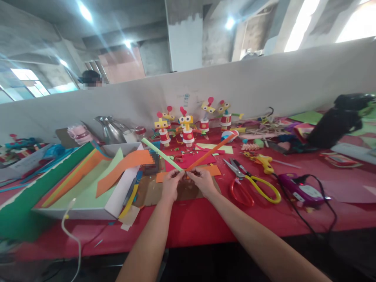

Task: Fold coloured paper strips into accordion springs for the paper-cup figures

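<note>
Both hands meet over a brown cardboard piece (188, 190) on the red table. A light green paper strip (163, 154) runs up and left from the fingers of my left hand (172, 182), which pinches its lower end. My right hand (203, 181) pinches the lower end of an orange paper strip (208, 153) that slants up and right. The two strip ends touch between my fingertips, forming a V; the exact joint is partly hidden by the fingers. An orange paper piece (216, 170) lies flat behind my right hand.
A white box (78, 212) of coloured paper stands left. Scissors with red and yellow handles (249, 180), a yellow glue gun (266, 163) and a purple power strip (302, 190) lie right. Several paper-cup figures (187, 131) stand behind, before a grey partition (252, 84).
</note>
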`<state>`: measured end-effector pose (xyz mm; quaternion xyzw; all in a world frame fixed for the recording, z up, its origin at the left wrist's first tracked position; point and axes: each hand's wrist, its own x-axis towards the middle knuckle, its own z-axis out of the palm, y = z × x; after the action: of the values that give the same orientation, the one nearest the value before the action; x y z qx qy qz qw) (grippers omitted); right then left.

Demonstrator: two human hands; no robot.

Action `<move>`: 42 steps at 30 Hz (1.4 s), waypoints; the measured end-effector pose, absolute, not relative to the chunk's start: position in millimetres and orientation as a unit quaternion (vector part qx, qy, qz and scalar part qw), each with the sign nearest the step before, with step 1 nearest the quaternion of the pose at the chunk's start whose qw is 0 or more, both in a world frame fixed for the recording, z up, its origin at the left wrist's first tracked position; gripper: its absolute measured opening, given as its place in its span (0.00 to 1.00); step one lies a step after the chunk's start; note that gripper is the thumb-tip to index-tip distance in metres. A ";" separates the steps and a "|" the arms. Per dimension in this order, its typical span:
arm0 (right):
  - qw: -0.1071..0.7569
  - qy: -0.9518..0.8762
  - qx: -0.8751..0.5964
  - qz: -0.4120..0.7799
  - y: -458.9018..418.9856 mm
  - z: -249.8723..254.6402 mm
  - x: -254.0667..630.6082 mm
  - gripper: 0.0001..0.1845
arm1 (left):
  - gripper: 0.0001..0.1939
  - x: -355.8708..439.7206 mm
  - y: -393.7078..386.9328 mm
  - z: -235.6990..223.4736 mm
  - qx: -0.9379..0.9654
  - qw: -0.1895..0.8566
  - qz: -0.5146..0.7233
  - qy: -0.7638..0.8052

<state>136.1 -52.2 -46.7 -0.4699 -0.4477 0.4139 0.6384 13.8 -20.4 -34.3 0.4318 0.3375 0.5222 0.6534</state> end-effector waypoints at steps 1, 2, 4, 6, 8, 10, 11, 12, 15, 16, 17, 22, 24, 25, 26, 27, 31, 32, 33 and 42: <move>0.638 -0.450 -0.467 0.414 -52.4 -46.5 135.8 0.13 | 0.12 13.5 -20.4 -34.0 0.433 0.653 0.522 0.339; 0.638 -0.452 -0.465 0.415 -52.6 -46.2 135.4 0.13 | 0.12 13.1 -20.3 -34.0 0.435 0.651 0.521 0.340; 0.640 -0.454 -0.460 0.416 -52.7 -45.7 134.8 0.13 | 0.12 12.3 -19.8 -34.5 0.440 0.648 0.520 0.340; 0.643 -0.452 -0.458 0.416 -52.4 -45.3 134.5 0.13 | 0.12 11.9 -19.2 -35.6 0.442 0.647 0.520 0.340; 0.645 -0.449 -0.457 0.416 -52.0 -45.0 134.4 0.12 | 0.12 11.9 -18.5 -36.6 0.440 0.648 0.521 0.339; 0.643 -0.450 -0.455 0.420 -51.6 -44.7 134.6 0.12 | 0.13 12.0 -17.5 -37.3 0.433 0.650 0.523 0.340; 0.641 -0.451 -0.454 0.424 -51.5 -44.5 134.8 0.13 | 0.13 12.0 -16.9 -37.6 0.430 0.651 0.525 0.342; 0.638 -0.453 -0.453 0.428 -51.4 -44.3 135.2 0.13 | 0.13 12.0 -16.3 -37.9 0.426 0.651 0.526 0.343; 0.631 -0.459 -0.447 0.438 -51.2 -43.8 136.3 0.15 | 0.14 12.0 -14.7 -38.7 0.417 0.651 0.531 0.346; 0.630 -0.459 -0.446 0.440 -51.2 -43.7 136.6 0.15 | 0.14 12.2 -14.5 -38.9 0.416 0.652 0.532 0.346; 0.631 -0.458 -0.444 0.442 -51.4 -43.6 136.8 0.15 | 0.14 12.4 -14.5 -39.0 0.414 0.652 0.533 0.346; 0.638 -0.447 -0.445 0.442 -53.0 -43.8 135.9 0.14 | 0.15 13.3 -16.4 -38.2 0.419 0.647 0.534 0.349; 0.637 -0.447 -0.448 0.440 -53.5 -44.4 135.1 0.14 | 0.14 13.0 -17.1 -38.1 0.430 0.636 0.533 0.355; 0.636 -0.448 -0.450 0.439 -53.5 -44.8 134.8 0.14 | 0.14 12.8 -17.3 -38.2 0.436 0.631 0.532 0.359; 0.634 -0.450 -0.452 0.438 -53.5 -45.2 134.6 0.14 | 0.14 12.6 -17.5 -38.2 0.441 0.625 0.532 0.363; 0.632 -0.452 -0.454 0.437 -53.4 -45.7 134.5 0.14 | 0.13 12.4 -17.7 -38.3 0.445 0.620 0.533 0.366; 0.629 -0.448 -0.459 0.439 -52.4 -47.0 133.9 0.14 | 0.12 12.5 -18.2 -38.6 0.449 0.606 0.537 0.378; 0.631 -0.445 -0.459 0.439 -52.3 -47.0 133.5 0.14 | 0.12 12.9 -18.3 -38.7 0.449 0.602 0.539 0.381; 0.633 -0.442 -0.458 0.440 -52.2 -46.9 133.0 0.14 | 0.12 13.4 -18.5 -38.8 0.448 0.598 0.542 0.384; 0.667 -0.415 -0.439 0.436 -55.4 -42.4 134.0 0.12 | 0.12 22.1 -26.1 -33.4 0.424 0.614 0.554 0.370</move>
<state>134.0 -55.4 -42.4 -0.4387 -0.4155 0.4363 0.6667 22.1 -26.1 -33.4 0.4237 0.3696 0.5539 0.6141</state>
